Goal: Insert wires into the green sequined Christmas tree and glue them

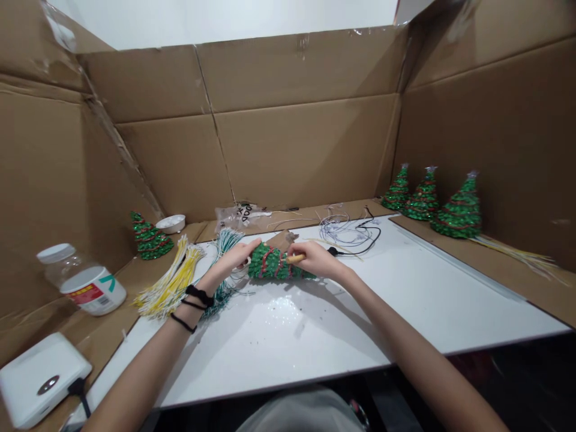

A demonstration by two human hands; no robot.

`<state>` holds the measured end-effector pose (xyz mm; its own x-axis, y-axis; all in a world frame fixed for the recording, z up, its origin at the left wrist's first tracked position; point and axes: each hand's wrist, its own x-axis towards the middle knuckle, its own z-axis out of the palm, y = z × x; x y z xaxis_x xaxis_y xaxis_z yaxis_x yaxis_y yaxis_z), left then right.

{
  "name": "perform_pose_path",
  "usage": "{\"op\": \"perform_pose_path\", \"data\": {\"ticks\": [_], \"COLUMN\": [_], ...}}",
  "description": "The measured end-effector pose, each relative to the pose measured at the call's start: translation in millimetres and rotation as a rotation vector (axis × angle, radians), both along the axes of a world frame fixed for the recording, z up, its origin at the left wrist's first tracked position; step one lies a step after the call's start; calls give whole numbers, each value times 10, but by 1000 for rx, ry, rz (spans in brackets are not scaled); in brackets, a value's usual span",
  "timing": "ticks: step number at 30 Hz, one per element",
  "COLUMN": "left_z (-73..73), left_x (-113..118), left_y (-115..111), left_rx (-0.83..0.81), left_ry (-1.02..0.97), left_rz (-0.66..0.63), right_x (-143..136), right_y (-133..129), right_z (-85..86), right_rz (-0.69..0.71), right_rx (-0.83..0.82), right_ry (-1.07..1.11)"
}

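A small green Christmas tree (269,262) with red garland lies on its side above the white board (288,336). My left hand (238,255) is closed around its left end. My right hand (310,259) grips a tool with a short tan, wood-like handle (296,259) against the tree's side; the tool's tip is too small to make out. Beside my left wrist lie a bundle of yellow and white wires (173,282) and a bundle of green and white wires (227,243). Brown cardboard (282,240) shows just behind the tree.
Three finished-looking trees (459,207) stand at the right; another tree (150,237) stands at the left. A loose wire tangle (346,231) lies at the back. A white bowl (171,224), plastic jar (85,282) and white box (42,378) line the left side. Cardboard walls (306,150) enclose the board.
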<state>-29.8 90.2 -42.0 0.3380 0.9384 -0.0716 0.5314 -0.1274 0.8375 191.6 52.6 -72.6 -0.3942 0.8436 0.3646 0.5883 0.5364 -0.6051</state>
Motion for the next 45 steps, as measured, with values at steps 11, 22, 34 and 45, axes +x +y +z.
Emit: {"op": "perform_pose_path", "data": {"ticks": [11,22,34,45], "left_z": [-109,-177,-217,-344], "left_x": [-77,106,131,123], "left_y": [-92,-226,-314,-379], "left_rx": [49,-153,-239,-314], "left_ry": [-12,-249,-500,-533], "left_rz": [-100,80,17,-12], "right_x": [67,39,82,57], "right_y": [-27,-76,-98,-240], "right_z": [30,72,96,54], "right_rz": [51,-76,-83,-61], "right_rx": [-71,-49,-62,-81], "right_ry": [-164,-227,-228,-206]}}
